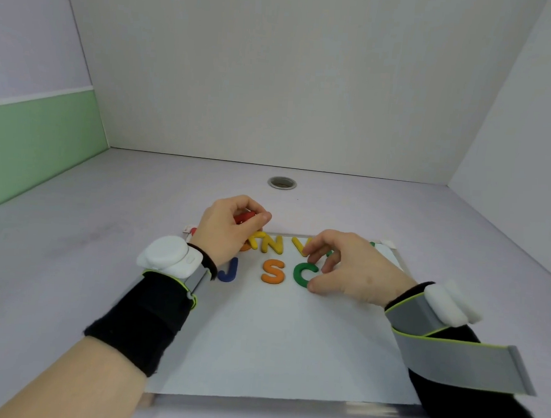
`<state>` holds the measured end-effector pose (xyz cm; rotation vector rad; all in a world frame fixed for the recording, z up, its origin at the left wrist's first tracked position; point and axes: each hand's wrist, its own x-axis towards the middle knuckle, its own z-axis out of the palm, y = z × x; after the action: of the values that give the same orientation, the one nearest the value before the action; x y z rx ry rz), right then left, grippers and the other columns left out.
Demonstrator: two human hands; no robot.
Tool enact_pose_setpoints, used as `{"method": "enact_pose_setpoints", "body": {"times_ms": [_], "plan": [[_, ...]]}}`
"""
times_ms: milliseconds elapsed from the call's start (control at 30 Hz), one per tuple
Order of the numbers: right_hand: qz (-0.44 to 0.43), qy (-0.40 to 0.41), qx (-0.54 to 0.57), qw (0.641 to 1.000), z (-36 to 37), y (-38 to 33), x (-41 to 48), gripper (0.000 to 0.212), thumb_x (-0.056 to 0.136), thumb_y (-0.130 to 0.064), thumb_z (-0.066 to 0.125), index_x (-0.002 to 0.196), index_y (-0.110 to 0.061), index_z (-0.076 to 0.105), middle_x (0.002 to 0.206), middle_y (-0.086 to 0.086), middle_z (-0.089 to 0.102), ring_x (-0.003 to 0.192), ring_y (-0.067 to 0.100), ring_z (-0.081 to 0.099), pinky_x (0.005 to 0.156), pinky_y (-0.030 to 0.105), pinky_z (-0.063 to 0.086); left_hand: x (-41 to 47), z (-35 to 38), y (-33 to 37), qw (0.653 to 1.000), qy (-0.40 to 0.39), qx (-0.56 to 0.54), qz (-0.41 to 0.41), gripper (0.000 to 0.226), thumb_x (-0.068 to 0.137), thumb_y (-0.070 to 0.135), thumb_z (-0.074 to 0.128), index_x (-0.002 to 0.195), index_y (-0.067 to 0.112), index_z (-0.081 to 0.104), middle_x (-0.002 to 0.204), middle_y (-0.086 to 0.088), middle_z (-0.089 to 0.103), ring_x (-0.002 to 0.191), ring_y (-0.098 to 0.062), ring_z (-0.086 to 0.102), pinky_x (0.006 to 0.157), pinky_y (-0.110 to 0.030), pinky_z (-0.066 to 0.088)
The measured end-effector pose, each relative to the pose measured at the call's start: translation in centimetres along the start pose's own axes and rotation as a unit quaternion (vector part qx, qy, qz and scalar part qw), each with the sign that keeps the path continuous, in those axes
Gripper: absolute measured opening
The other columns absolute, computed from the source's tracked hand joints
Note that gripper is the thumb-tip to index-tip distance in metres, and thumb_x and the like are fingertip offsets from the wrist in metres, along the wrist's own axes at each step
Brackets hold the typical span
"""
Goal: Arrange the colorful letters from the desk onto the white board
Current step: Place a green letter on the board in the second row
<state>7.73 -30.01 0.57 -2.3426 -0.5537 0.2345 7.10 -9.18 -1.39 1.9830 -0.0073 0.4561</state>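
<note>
The white board (pixel 277 346) lies flat on the desk in front of me. Its far row holds a yellow N (pixel 272 245), a yellow V (pixel 301 245) and other letters partly hidden by my hands. Below them sit a blue J (pixel 228 270), an orange S (pixel 273 271) and a green C (pixel 303 273). My left hand (pixel 230 228) hovers over the board's far left part, fingers closed on a red letter (pixel 244 217). My right hand (pixel 342 265) rests at the green C, thumb and fingertips touching its right side.
A round grommet hole (pixel 282 183) is set in the lilac desk (pixel 103 229) behind the board. White partition walls close the back and right; a green-banded wall stands at the left. Both wrists carry black bands with white devices.
</note>
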Motion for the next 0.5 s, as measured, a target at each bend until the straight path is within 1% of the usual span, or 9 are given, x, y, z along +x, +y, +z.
{"method": "enact_pose_setpoints", "body": {"times_ms": [67,133,167,200,267,333,400,500], "plan": [[-0.007,0.017,0.001,1.0,-0.1,-0.2,-0.1,0.041,0.062,-0.024,0.08,0.098,-0.029,0.061,0.098,-0.012,0.064,0.076,0.01,0.06,0.071,0.022,0.051,-0.1,0.0,0.1,1.0,0.0,-0.003,0.0,0.015,0.088,0.03,0.062,0.093,0.017,0.067,0.079,-0.002,0.067,0.068,-0.01,0.061,0.053,-0.019,0.055],[-0.018,0.047,0.013,0.999,-0.2,-0.3,-0.1,0.035,0.066,-0.027,0.079,0.097,-0.027,0.062,0.096,-0.011,0.065,0.076,0.01,0.06,0.068,0.021,0.048,-0.1,0.3,0.3,1.0,-0.002,-0.005,-0.002,0.014,0.087,0.03,0.063,0.092,0.018,0.067,0.08,-0.003,0.068,0.068,-0.012,0.061,0.057,-0.027,0.057],[-0.024,0.064,0.028,0.997,-0.2,-0.3,-0.1,0.031,0.068,-0.028,0.078,0.096,-0.025,0.064,0.093,-0.01,0.066,0.073,0.009,0.06,0.066,0.019,0.047,0.0,0.5,0.5,1.0,-0.005,-0.004,0.002,0.013,0.087,0.03,0.063,0.091,0.018,0.068,0.079,-0.004,0.068,0.066,-0.012,0.06,0.057,-0.029,0.055],[-0.029,0.078,0.052,0.995,-0.3,-0.4,-0.2,0.026,0.07,-0.028,0.077,0.093,-0.024,0.065,0.09,-0.009,0.067,0.071,0.009,0.059,0.066,0.02,0.046,-0.1,0.7,0.9,1.0,-0.009,-0.001,0.01,0.012,0.086,0.03,0.064,0.089,0.019,0.068,0.078,-0.004,0.068,0.063,-0.011,0.058,0.055,-0.027,0.052],[-0.031,0.096,0.113,0.988,-0.2,-0.5,-0.1,0.022,0.073,-0.031,0.075,0.09,-0.02,0.067,0.084,-0.004,0.07,0.071,0.012,0.062,0.069,0.025,0.051,0.1,1.3,1.6,0.999,-0.014,0.012,0.032,0.01,0.085,0.029,0.066,0.085,0.019,0.068,0.074,-0.004,0.068,0.058,-0.009,0.055,0.054,-0.021,0.045],[-0.027,0.104,0.165,0.98,-0.2,-0.8,-0.2,0.021,0.077,-0.032,0.071,0.091,-0.016,0.067,0.079,0.001,0.073,0.068,0.012,0.066,0.063,0.025,0.05,0.2,2.0,2.6,0.998,-0.023,0.023,0.056,0.01,0.085,0.028,0.066,0.083,0.019,0.068,0.071,-0.001,0.067,0.056,-0.006,0.055,0.053,-0.016,0.043],[-0.028,0.11,0.219,0.969,-0.3,-1.0,-0.2,0.019,0.083,-0.027,0.066,0.093,-0.011,0.066,0.078,0.006,0.075,0.063,0.013,0.066,0.058,0.025,0.047,0.3,3.1,3.8,0.997,-0.029,0.02,0.074,0.008,0.087,0.025,0.064,0.083,0.018,0.066,0.067,0.003,0.064,0.051,-0.002,0.052,0.05,-0.012,0.039],[-0.018,0.124,0.299,0.946,-0.8,-1.0,-0.4,0.014,0.084,-0.015,0.064,0.095,-0.005,0.064,0.078,0.012,0.072,0.058,0.015,0.065,0.057,0.024,0.049,0.5,4.7,5.1,0.996,-0.032,0.0,0.085,0.008,0.088,0.022,0.062,0.084,0.017,0.066,0.066,0.008,0.063,0.052,-0.001,0.054,0.05,-0.011,0.04]]}}
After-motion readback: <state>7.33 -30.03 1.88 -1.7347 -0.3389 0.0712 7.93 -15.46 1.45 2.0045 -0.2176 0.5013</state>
